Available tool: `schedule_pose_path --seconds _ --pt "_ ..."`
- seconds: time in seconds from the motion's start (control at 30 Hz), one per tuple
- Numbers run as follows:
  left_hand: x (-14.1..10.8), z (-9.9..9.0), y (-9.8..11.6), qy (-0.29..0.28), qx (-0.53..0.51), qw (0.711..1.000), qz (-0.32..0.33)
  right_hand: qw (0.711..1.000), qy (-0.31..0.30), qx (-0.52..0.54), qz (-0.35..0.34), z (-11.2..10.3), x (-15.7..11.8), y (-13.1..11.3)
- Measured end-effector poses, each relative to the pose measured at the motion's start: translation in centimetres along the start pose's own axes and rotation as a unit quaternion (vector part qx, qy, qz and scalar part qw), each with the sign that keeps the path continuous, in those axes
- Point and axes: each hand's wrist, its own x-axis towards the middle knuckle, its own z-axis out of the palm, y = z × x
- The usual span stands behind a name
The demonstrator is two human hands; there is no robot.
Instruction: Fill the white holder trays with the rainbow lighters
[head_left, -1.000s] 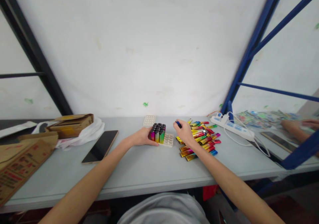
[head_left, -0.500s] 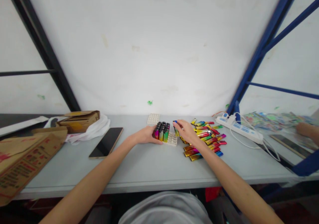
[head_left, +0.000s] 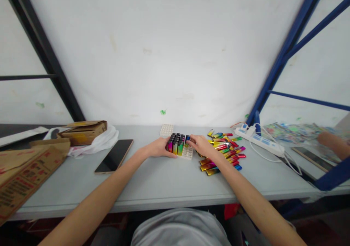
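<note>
Several metallic coloured lighters (head_left: 176, 143) with dark tops stand upright in a white tray (head_left: 187, 153), whose right part shows bare sockets. My left hand (head_left: 161, 147) is wrapped round the left side of this upright group. Between the fingers of my right hand (head_left: 197, 143) is a single lighter (head_left: 187, 139) with a blue end, held upright over the tray beside the group. To the right of the tray lies a loose pile of shiny lighters (head_left: 225, 153), partly hidden by my right forearm. A second white tray (head_left: 166, 130) lies behind the group.
On the left are a phone (head_left: 114, 156), a cardboard box (head_left: 84, 133) on a white plastic bag (head_left: 105, 142), and a larger carton (head_left: 32, 173). A power strip (head_left: 259, 142) with cables lies right. Another person's hand (head_left: 333, 143) is near plastic packets (head_left: 295, 132) at far right.
My right hand has moved left with the lighter, from beside the tray to close against the upright group. My left hand keeps its place at the group. The whole view has shifted slightly.
</note>
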Motion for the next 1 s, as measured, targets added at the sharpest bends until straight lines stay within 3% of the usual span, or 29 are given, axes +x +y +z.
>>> schedule_pose_path --seconds 0.23,0.47,0.63,0.83,1.0 --pt "0.1 0.0 0.0 -0.009 0.002 1.000 -0.009 0.999 -0.029 0.016 -0.034 -2.6 -1.2 1.5" --pt "0.0 0.0 0.2 -0.004 0.010 1.000 -0.015 0.990 -0.138 0.013 0.004 -4.0 -2.3 3.2" --pt "0.0 -0.1 0.2 0.001 0.011 1.000 -0.005 0.993 -0.103 0.046 0.016 -5.0 -2.4 3.8" --pt "-0.1 -0.2 0.7 -0.007 0.017 1.000 -0.012 0.984 -0.166 -0.032 0.049 -5.6 -2.7 4.7" --pt "-0.1 -0.2 0.7 -0.013 0.015 1.000 -0.013 0.992 -0.095 -0.053 0.061 -4.5 -2.4 3.9"
